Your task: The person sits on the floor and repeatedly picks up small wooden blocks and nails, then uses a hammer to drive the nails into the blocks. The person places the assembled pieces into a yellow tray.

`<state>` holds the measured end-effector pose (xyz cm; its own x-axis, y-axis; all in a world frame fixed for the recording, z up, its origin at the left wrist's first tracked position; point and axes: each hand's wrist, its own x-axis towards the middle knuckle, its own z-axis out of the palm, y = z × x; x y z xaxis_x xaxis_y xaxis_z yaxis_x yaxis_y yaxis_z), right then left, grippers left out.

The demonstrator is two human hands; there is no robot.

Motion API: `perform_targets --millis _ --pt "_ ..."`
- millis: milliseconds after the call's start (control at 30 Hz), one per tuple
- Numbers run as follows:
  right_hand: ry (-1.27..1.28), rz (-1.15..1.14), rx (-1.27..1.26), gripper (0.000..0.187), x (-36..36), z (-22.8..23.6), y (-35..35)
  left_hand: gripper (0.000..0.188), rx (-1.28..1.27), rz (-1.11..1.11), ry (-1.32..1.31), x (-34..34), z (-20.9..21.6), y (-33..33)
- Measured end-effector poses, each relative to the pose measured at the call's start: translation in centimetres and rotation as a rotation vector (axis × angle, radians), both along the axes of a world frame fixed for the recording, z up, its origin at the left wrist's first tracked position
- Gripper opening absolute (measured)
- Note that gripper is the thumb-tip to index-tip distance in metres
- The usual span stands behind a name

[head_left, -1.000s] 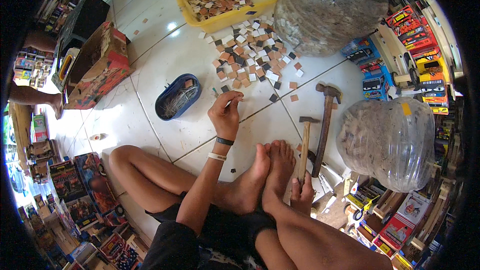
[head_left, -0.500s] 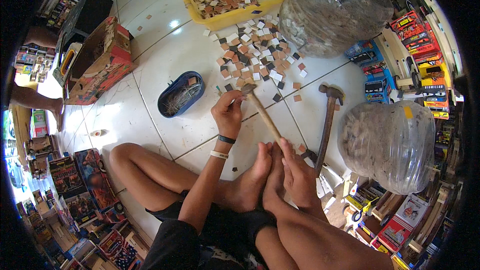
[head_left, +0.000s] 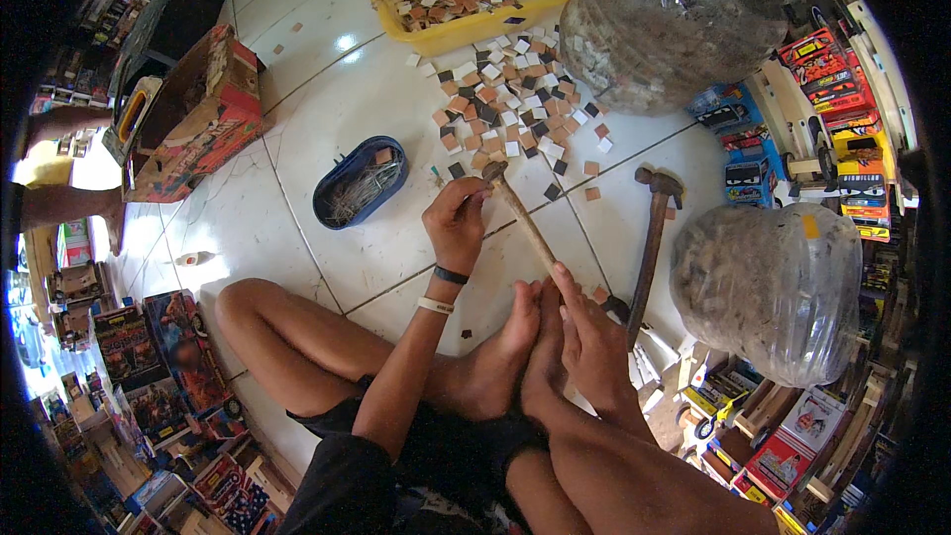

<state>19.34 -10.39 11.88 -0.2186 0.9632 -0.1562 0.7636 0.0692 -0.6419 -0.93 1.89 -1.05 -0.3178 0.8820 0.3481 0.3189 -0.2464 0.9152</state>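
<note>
My right hand (head_left: 592, 342) is closed around the lower handle of a hammer (head_left: 525, 222), which slants up and left over the floor. Beside the hammer's head, my left hand (head_left: 456, 220) has its thumb and fingertips pinched together. Whatever sits in that pinch is too small to make out. A blue oval container (head_left: 361, 183) with nails (head_left: 359, 190) lies left of this hand. Beyond the hammer head, small square tiles (head_left: 515, 104) in white, brown and black are scattered over the floor. A second hammer (head_left: 652, 248) lies to the right of my right hand.
A yellow tub (head_left: 446, 40) of similar squares stands at the far side. Two bulging clear plastic bags (head_left: 674, 25) sit at the right, near colourful wooden toy trucks (head_left: 763, 446). An open box (head_left: 193, 124) and another person's legs (head_left: 64, 206) are at left.
Both hands keep nearly the same grip and place. The view has shifted slightly, and the other person's legs at the left have moved a little.
</note>
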Motion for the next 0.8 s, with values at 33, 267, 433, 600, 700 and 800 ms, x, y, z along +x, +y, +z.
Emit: perform_targets --millis 33,267,433,600,700,800 --pt "0.007 0.005 -0.01 0.063 0.02 -0.06 0.08 0.022 0.004 -0.001 -0.017 0.02 -0.01 0.05" --pt "0.034 -0.013 -0.011 0.062 0.0 0.42 0.01 0.023 -0.03 -0.02 -0.085 0.25 0.27 -0.1" --pt "0.008 -0.014 0.031 0.057 -0.82 0.49 0.04 0.022 -0.039 0.003 -0.06 0.33 0.34 -0.01" --pt "0.035 -0.029 0.069 0.056 -0.76 0.61 -0.09 0.02 -0.014 -0.029 -0.055 0.08 0.06 -0.07" --pt "0.071 -0.065 0.115 0.056 -0.65 0.71 -0.45 0.018 -0.061 -0.052 -0.098 0.06 -0.23 -0.18" --pt "0.058 -0.061 0.105 0.056 -0.62 0.68 -0.48 0.018 -0.09 -0.034 -0.055 -0.01 -0.34 -0.2"
